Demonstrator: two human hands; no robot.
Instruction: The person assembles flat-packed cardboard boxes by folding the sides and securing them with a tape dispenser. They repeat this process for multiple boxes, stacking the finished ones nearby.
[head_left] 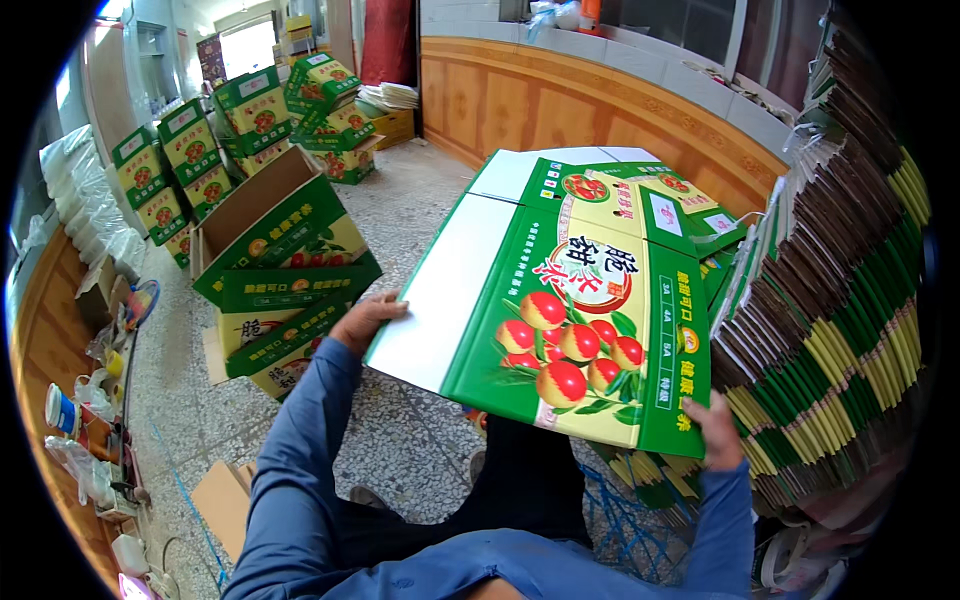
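Observation:
A flattened cardboard fruit carton (570, 310), green and cream with printed red fruit and white flaps, is held out in front of me. My left hand (368, 318) grips the edge of its white flap, thumb on top and fingers underneath. At the near right corner, my right hand (713, 428) is closed on the green edge, its fingers partly hidden below the board. Close to my left arm stands an opened carton (285, 240) of the same print, with its top flaps up, on other cartons.
A tall stack of flattened cartons (810, 320) rises on my right. Filled-out cartons (250, 110) are piled at the far left, beside white plastic-wrapped bundles (90, 195). Blue strapping (625, 510) and a cardboard piece (222, 505) lie on the speckled floor (400, 440). A wood-panelled wall (590, 105) runs behind.

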